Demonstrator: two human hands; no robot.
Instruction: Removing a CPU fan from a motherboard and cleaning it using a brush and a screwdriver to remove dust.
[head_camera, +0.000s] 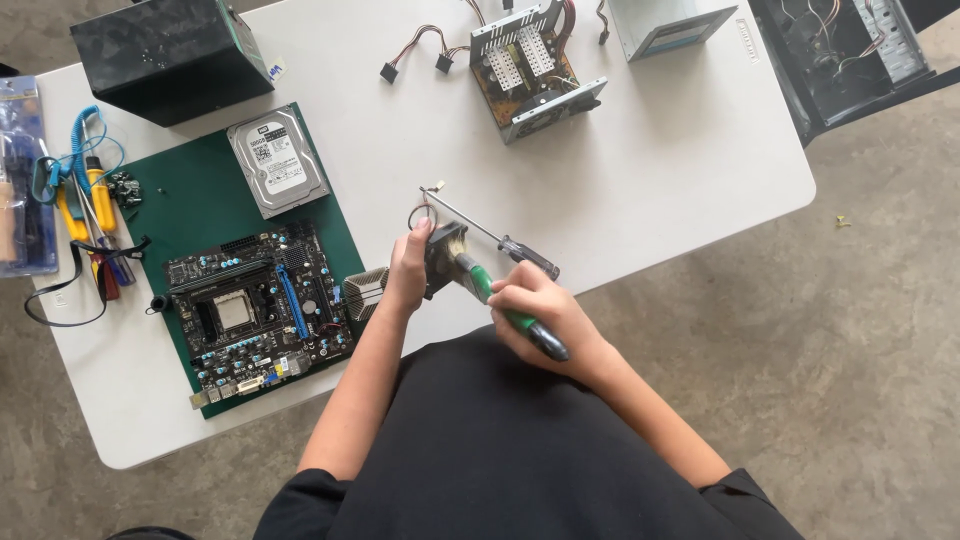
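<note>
A small black square cooling fan was held upright in the left hand, gripped at its left side, just right of the green rectangular mat that served as the work area on the white plastic bench. The right hand was closed round the green and black handle of a brush, whose pale bristles were pressed against the fan's face. A long screwdriver with a black handle lay on the bench just beyond the fan, untouched.

Much dismantling appeared to have been done. On the mat lay a black motherboard with its processor socket bare, and a silver hard drive rested at the mat's upper right corner. A finned metal heatsink stood at the mat's right edge, touching neither hand. Well right of the mat an opened power supply with exposed circuit boards sat with its wires spread, its grey cover set apart beside it, and the open black computer case stood off the bench's far right corner. Left of the mat, yellow-handled tools and a blue coiled strap were laid out.

The cleaning of the fan was judged to be under way; whether the other parts had been brushed could not be told.
</note>
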